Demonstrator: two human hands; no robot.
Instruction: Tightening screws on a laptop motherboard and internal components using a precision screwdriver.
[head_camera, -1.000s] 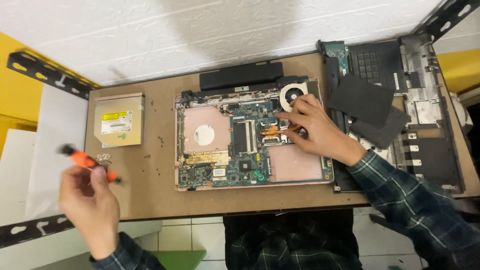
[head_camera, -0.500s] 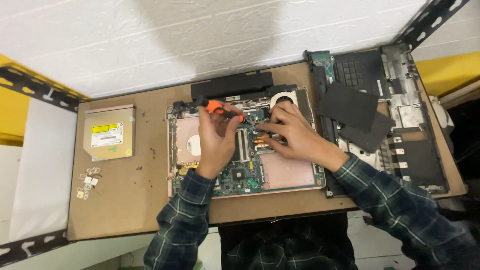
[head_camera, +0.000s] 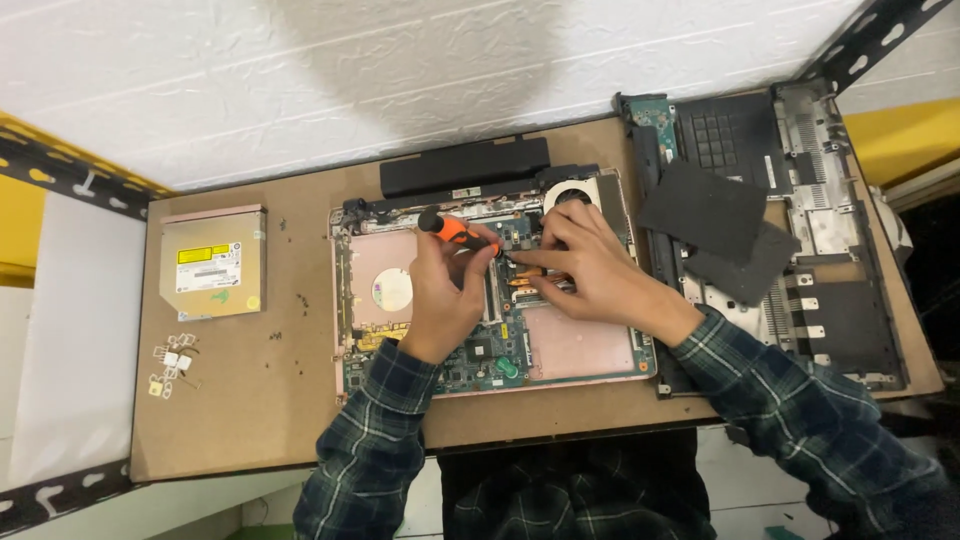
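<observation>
An opened laptop base (head_camera: 580, 345) with a green circuit board and pink panels lies on the brown board table (head_camera: 280, 400). My left hand (head_camera: 440, 295) grips an orange and black screwdriver (head_camera: 450, 230), its tip pointing right toward the copper heat pipes (head_camera: 525, 285) at the board's middle. My right hand (head_camera: 600, 275) rests on the circuit board beside the screwdriver tip, fingers pressing near the heat pipes, just below the round fan (head_camera: 570, 192). Whether the tip touches a screw is hidden by my fingers.
A silver optical drive (head_camera: 212, 262) lies at the left, with several small loose metal parts (head_camera: 172, 365) below it. A black battery bar (head_camera: 465, 166) sits behind the laptop. A removed laptop cover (head_camera: 800, 230) with black sheets (head_camera: 705, 208) lies at the right.
My left hand came from the table's left edge with the screwdriver to the circuit board, then settled lower beside my right hand, which stayed at the heat pipes.
</observation>
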